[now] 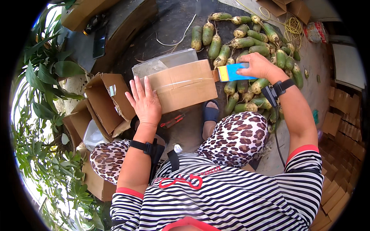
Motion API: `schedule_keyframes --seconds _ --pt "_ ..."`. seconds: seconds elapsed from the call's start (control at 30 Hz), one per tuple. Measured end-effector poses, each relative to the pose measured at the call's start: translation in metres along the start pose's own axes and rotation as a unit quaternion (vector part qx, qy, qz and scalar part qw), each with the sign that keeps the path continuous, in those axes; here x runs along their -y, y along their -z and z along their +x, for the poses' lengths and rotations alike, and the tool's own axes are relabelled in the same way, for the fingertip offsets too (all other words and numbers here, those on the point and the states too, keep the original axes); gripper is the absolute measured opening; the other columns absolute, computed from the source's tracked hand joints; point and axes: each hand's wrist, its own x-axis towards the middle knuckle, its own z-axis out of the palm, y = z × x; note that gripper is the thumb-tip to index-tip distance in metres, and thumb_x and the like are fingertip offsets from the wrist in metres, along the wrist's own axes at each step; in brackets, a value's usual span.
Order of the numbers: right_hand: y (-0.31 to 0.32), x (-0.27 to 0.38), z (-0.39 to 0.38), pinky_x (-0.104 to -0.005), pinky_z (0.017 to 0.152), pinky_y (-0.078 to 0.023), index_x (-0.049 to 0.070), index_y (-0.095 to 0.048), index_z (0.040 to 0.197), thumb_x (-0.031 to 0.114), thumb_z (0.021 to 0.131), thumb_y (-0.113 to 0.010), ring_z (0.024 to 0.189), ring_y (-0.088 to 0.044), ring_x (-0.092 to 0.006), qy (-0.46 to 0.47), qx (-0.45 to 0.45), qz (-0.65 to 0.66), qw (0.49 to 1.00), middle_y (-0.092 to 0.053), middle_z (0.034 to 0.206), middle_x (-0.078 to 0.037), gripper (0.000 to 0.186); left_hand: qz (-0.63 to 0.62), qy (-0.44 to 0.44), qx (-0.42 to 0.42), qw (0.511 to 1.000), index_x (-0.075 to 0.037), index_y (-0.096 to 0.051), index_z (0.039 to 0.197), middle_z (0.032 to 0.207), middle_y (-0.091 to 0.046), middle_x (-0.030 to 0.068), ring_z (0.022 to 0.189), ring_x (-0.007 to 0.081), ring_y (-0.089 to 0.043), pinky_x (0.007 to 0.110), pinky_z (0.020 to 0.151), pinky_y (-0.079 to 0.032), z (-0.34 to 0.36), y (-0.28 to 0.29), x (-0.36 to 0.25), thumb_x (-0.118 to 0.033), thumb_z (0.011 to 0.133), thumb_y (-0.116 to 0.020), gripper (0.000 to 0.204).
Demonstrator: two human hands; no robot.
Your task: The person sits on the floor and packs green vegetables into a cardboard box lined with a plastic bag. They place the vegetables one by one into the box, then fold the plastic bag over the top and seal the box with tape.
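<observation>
A closed brown cardboard box (185, 85) lies in front of my knees, with a shiny strip along its top seam. My left hand (145, 101) rests on the box's left end, fingers spread. At the opposite end, my right hand (259, 68) grips a flat blue and yellow rectangular pack (233, 72); its exact kind is unclear. A brown piece sits between the pack and the box's right edge. Behind the box is a translucent plastic tub (165, 61), partly hidden. Red-handled pliers or snips (172, 121) lie on the ground by the box's near side.
Many green radishes (246, 41) are heaped at the right, around my right hand. Open cardboard boxes (106, 102) stand at the left beside leafy plants (42, 88). A phone (99, 42) lies on a ledge at the upper left. Yellow cord (293, 29) coils at the far right.
</observation>
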Motion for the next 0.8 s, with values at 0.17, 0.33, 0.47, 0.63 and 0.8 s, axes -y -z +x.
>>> schedule_keyframes --seconds 0.17,0.33,0.47,0.63,0.8 --pt "-0.015 -0.018 0.000 -0.0441 0.087 -0.053 0.004 -0.070 0.116 0.045 0.070 -0.075 0.096 -0.067 -0.0393 0.003 -0.017 0.030 0.999 -0.071 0.102 -0.023 0.061 -0.015 -0.077 0.043 0.996 -0.005 -0.034 0.151 0.160 -0.025 0.0175 0.151 0.0337 -0.017 0.056 0.120 -0.008 0.012 -0.007 -0.067 -0.033 0.097 -0.052 0.063" --pt "-0.028 -0.038 -0.004 -0.0422 0.085 -0.054 0.006 -0.072 0.109 0.042 0.072 -0.075 0.091 -0.068 -0.0374 0.062 -0.081 0.039 0.994 -0.072 0.098 -0.019 0.052 -0.040 -0.154 0.054 0.986 -0.003 -0.033 0.151 0.162 -0.020 0.0177 0.152 0.0337 -0.012 0.055 0.120 -0.004 0.015 -0.027 -0.161 -0.040 0.095 -0.053 0.070" --pt "-0.028 -0.045 -0.012 -0.0406 0.082 -0.055 0.007 -0.073 0.107 0.041 0.072 -0.074 0.088 -0.069 -0.0344 0.083 -0.080 0.095 0.989 -0.072 0.093 -0.018 0.049 -0.046 -0.146 0.097 0.983 0.000 -0.029 0.152 0.162 -0.018 0.0200 0.152 0.0360 -0.009 0.055 0.120 -0.001 0.017 -0.014 -0.185 -0.042 0.088 -0.059 0.082" --pt "-0.036 -0.076 -0.030 -0.0388 0.080 -0.055 0.005 -0.072 0.106 0.039 0.071 -0.073 0.083 -0.069 -0.0323 0.142 -0.121 0.166 0.968 -0.071 0.090 -0.017 0.048 -0.051 -0.150 0.074 0.985 0.002 -0.028 0.151 0.162 -0.015 0.0232 0.152 0.0386 -0.006 0.054 0.120 0.000 0.015 -0.019 -0.185 -0.031 0.076 -0.062 0.089" --pt "-0.034 -0.132 -0.057 -0.0393 0.079 -0.055 0.007 -0.074 0.105 0.037 0.068 -0.075 0.087 -0.070 -0.0299 0.075 -0.141 0.097 0.982 -0.072 0.095 -0.015 0.047 -0.056 -0.170 0.061 0.982 0.004 -0.028 0.150 0.161 -0.017 0.0254 0.151 0.0410 -0.007 0.053 0.121 0.001 0.013 -0.019 -0.188 -0.026 0.075 -0.060 0.087"
